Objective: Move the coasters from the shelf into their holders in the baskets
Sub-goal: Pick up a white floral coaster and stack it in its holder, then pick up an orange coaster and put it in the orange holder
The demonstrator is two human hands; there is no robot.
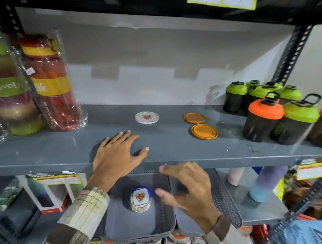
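Note:
A white round coaster with a red flower [147, 117] lies on the grey shelf [173, 149], beyond my left hand [117, 155], which is spread flat and empty over the shelf's front part. Two orange round coasters [194, 118] [204, 131] lie further right on the shelf. Below the shelf, a grey perforated basket [164, 204] holds a blue holder with a stack of floral coasters [141, 198]. My right hand [188, 190] hovers open and blurred just right of that holder, over a second grey basket [225, 195].
Wrapped bottles [48, 81] lean at the shelf's left end. Dark shaker bottles with green and orange lids [262, 120] crowd the right end. Pastel bottles [265, 184] stand on the lower shelf at right, boxed goods [53, 191] at lower left. Another person's hair and blue clothing [303, 218] show at the bottom right.

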